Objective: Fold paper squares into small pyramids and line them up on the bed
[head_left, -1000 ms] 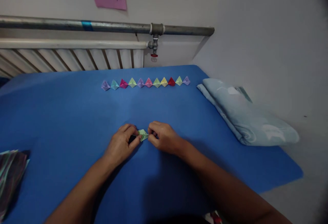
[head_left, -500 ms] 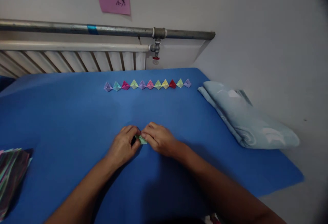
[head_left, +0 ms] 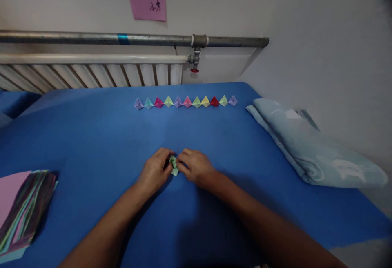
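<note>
A small folded piece of light green paper point(head_left: 174, 166) is held just above or on the blue surface, between my two hands. My left hand point(head_left: 155, 169) pinches its left side with thumb and fingers. From the right, my right hand point(head_left: 195, 166) grips the paper's other edge, the fingers bent and close together. The fingertips cover part of the folds. Beyond the hands, a row of several folded paper pieces point(head_left: 187, 102) in purple, blue, pink, green, yellow and red stretches across the blue surface point(head_left: 101, 137).
A stack of coloured paper sheets point(head_left: 29, 211) lies at the left. On the right rests a folded pale blue blanket point(head_left: 306, 145) against the wall. Behind the far edge are a white radiator point(head_left: 116, 74), a metal pipe point(head_left: 153, 39) and a red-handled valve point(head_left: 194, 70).
The view has shifted left, showing more of the paper stack. In my hands, the green paper has turned more upright and more of it shows between the fingers.
</note>
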The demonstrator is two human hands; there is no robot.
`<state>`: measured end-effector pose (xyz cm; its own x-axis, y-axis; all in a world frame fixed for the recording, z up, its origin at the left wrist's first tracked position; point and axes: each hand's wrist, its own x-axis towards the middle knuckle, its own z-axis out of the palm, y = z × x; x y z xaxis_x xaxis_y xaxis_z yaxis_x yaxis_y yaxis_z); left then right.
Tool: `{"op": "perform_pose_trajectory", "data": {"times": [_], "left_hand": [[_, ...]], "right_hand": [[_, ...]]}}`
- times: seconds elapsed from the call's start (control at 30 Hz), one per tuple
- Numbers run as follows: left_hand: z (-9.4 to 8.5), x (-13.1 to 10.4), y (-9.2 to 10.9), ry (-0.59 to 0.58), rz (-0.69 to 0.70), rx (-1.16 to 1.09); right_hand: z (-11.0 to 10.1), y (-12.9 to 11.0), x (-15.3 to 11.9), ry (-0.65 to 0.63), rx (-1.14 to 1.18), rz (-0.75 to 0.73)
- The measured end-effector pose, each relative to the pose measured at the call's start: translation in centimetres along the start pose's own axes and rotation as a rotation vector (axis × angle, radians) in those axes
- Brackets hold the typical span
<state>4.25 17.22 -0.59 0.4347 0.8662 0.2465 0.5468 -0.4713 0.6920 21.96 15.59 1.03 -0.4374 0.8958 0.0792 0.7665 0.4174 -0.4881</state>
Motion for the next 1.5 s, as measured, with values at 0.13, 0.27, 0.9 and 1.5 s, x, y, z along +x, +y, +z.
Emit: {"op": "perform_pose_trajectory", "data": {"times": [0.13,0.27,0.9,1.5], "left_hand": [[0.3,0.0,-0.1,0.015,0.007,0.023],[0.5,-0.1,0.0,0.045,-0.025,0.092],[0.0,0.6,1.3,-0.052,-0.197,0.366],[-0.2,0.4,0.3,0.083,-0.15,0.13]], "right_hand": [[0.3,-0.6,0.5,0.007,-0.098,0.086],[0.7,-1.0,0.9,0.023,-0.122,0.164],[0.8,-1.7,2.1,-0.048,-0.195,0.232],[1.0,1.2,0.4,0.265,0.292,0.167]]}}
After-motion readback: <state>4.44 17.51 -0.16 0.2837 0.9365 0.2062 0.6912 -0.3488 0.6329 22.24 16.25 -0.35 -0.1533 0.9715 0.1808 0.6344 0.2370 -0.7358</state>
